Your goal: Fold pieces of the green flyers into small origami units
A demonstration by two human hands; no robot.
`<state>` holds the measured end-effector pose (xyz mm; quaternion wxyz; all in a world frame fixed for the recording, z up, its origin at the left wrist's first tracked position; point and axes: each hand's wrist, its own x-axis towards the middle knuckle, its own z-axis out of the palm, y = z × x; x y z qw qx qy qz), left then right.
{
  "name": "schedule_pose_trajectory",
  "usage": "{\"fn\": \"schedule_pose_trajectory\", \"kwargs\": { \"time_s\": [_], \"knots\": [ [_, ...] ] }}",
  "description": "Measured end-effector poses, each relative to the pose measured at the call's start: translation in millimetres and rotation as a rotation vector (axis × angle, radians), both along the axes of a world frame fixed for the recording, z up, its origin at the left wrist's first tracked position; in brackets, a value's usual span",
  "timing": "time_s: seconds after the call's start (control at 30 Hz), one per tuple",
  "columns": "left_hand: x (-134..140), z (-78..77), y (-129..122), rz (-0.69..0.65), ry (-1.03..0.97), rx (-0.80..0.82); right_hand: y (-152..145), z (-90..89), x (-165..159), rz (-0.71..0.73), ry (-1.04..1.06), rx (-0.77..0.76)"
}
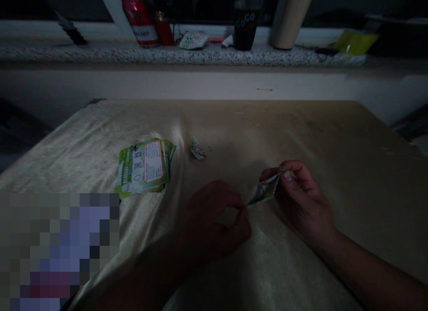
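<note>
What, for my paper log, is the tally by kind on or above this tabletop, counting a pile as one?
Small folded printed paper pieces: 2 (one loose piece on the shiny tan cloth, one held piece between left hand and right hand)
Pile of green and white printed sheets: 1
Total: 3

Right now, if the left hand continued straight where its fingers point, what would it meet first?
The left hand would probably meet the folded paper, whose corner it seems to pinch; beyond that, the right hand, though depth is unclear.
</note>
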<state>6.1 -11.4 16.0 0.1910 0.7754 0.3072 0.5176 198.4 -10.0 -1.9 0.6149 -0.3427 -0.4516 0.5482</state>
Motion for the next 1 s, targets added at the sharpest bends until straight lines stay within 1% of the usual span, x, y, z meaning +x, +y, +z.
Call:
{"fn": "schedule_pose_trajectory", "kwargs": {
  "time_s": [0.17, 0.3, 0.43, 0.5, 0.6, 0.67, 0.77, 0.87, 1.0],
  "knots": [
    [3.1, 1.0, -3.2, -0.089, 0.024, -0.020, -3.4, -1.7, -3.1, -0.111, -0.104, -0.003],
    [7.5, 1.6, -6.3, -0.177, 0.034, -0.005, -6.8, -3.5, -6.8, -0.162, -0.103, -0.031],
    [14.3, 2.6, -9.0, -0.260, 0.036, 0.015, -10.6, 0.4, -14.4, -0.209, -0.057, -0.038],
    [17.6, 2.5, -10.4, -0.287, 0.047, 0.016, -12.3, 3.0, -17.8, -0.242, -0.058, -0.013],
    [21.1, -0.2, -12.3, -0.309, 0.051, 0.019, -13.7, 3.8, -19.3, -0.293, -0.120, 0.007],
    [21.6, -3.5, -13.5, -0.310, 0.056, -0.007, -13.7, 2.5, -18.0, -0.313, -0.162, 0.016],
    [18.4, -7.2, -14.4, -0.317, 0.057, -0.098, -13.2, 0.2, -14.9, -0.335, -0.225, 0.041],
    [12.8, -6.3, -13.0, -0.320, 0.050, -0.267, -14.2, -1.6, -12.0, -0.351, -0.347, 0.088],
    [10.4, -2.5, -9.2, -0.192, 0.029, -0.515, -18.4, -4.6, -9.1, -0.305, -0.582, 0.217]
  ]
}}
